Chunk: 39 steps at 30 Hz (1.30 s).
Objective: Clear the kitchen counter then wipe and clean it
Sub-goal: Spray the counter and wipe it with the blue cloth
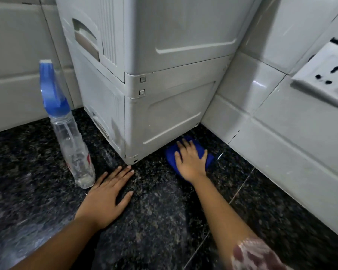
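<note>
My right hand (190, 160) presses flat, fingers spread, on a blue cloth (210, 159) that lies on the black speckled granite counter (164, 221), right against the base of a tall white appliance (164, 75). Part of the cloth is hidden under the palm. My left hand (107, 195) rests flat on the counter with straight fingers, its fingertips close to the appliance's front corner. A clear spray bottle (72, 145) with a blue trigger head stands just left of that hand, not touching it.
White tiled walls close the counter at the back left (18, 75) and along the right (281, 133). A white wall socket (324, 75) juts from the right wall. Wet streaks show on the granite around the appliance corner.
</note>
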Tool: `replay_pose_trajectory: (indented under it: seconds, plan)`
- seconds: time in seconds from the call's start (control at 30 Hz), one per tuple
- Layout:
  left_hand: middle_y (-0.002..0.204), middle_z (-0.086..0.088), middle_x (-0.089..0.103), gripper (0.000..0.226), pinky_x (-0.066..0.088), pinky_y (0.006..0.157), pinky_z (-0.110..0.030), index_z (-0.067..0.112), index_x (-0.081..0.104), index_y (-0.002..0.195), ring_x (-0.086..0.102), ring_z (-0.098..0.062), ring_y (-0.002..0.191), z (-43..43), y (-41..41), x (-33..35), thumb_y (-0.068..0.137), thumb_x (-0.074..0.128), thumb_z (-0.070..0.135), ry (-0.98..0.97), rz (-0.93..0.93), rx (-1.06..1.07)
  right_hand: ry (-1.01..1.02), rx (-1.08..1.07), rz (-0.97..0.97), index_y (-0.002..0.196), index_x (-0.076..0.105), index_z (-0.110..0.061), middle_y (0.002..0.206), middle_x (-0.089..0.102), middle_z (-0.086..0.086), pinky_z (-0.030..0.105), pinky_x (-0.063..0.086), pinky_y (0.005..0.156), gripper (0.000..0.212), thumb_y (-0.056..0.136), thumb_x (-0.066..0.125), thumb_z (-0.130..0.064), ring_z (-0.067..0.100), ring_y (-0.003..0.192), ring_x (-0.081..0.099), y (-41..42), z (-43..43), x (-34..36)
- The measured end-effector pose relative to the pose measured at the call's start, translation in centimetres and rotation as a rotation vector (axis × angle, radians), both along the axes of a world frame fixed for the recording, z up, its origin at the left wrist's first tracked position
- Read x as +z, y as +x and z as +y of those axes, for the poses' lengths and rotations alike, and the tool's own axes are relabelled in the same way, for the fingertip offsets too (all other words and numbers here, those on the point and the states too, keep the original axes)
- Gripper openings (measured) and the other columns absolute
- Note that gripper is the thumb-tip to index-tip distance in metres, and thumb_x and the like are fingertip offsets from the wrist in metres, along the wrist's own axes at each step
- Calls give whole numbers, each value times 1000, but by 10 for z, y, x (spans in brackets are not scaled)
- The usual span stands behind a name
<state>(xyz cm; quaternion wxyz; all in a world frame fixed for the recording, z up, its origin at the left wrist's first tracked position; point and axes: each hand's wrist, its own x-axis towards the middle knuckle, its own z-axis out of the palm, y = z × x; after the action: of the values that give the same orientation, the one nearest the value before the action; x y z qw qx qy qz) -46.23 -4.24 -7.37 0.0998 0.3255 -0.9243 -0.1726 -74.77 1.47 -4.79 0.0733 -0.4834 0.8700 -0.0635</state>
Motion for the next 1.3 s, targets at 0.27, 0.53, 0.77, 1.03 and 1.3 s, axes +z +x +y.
replay_pose_trajectory:
  seconds: [0.27, 0.53, 0.77, 1.03, 1.3]
  plan:
    - [156, 25, 5, 61, 0, 119, -29, 42, 11, 150, -4, 4, 144, 1, -2, 0, 92, 14, 61, -26, -9, 13, 72, -229, -22, 148, 20, -38, 159, 9, -17, 63, -2, 113, 51, 99, 20, -52, 6, 146, -1, -69, 51, 5]
    - [156, 23, 12, 63, 5, 119, -31, 39, 18, 150, 0, 3, 145, -2, 0, -1, 91, 17, 60, -15, -7, -3, -15, 569, -58, 143, 30, -44, 155, 13, -27, 48, -12, 115, 49, 96, 25, -58, -3, 144, -2, 53, 80, 0]
    - [155, 24, 7, 63, 2, 119, -30, 39, 14, 151, -2, 3, 144, -2, -2, 0, 92, 16, 58, -16, -14, -9, -18, 152, -1, 144, 28, -39, 156, 17, -20, 59, -2, 114, 69, 83, 7, -62, 2, 145, 1, 15, 58, -1]
    - [157, 17, 18, 63, 7, 118, -33, 33, 23, 151, 9, -4, 146, -3, 0, -3, 90, 21, 51, -32, -9, -23, -20, 542, 19, 144, 28, -44, 155, 15, -25, 54, 2, 116, 51, 94, 29, -56, -1, 145, 3, 86, 134, -7]
    - [157, 13, 23, 65, 9, 118, -36, 29, 28, 150, 14, -7, 146, -3, -1, -3, 89, 23, 50, -42, -12, -17, -35, 452, 11, 143, 34, -36, 156, 23, -16, 60, 3, 114, 52, 95, 26, -52, 7, 146, 8, 145, 127, -3]
